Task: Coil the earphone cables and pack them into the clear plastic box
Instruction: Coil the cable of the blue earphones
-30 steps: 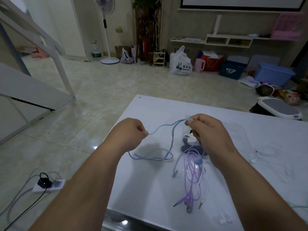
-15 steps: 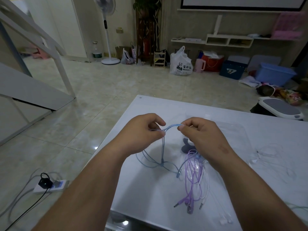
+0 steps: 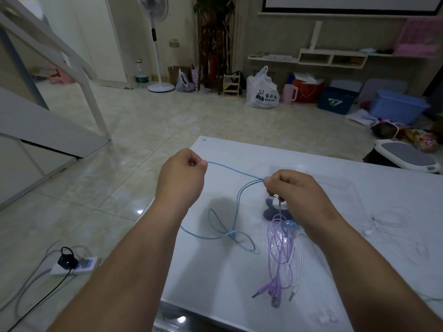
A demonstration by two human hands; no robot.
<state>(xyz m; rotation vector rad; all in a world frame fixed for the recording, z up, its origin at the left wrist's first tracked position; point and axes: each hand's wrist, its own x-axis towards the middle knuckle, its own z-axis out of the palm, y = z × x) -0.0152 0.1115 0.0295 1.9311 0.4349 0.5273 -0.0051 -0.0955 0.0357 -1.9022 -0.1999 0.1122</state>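
A light blue earphone cable stretches between both hands above the white table. My left hand pinches one end of it, out past the table's left edge. My right hand grips several gathered strands of the same cable, and loose loops hang down onto the table. A purple earphone cable and a white one lie below my right hand, plugs toward me. The clear plastic box lies behind my right hand, partly hidden.
More white earphones lie at the table's right. A dark grey object sits under my right hand. On the floor to the left lies a power strip with cables. Bags, bins and a fan stand along the far wall.
My hands were close together half a second ago. My left hand has since pulled out to the left, drawing a length of the blue cable taut from my right hand.
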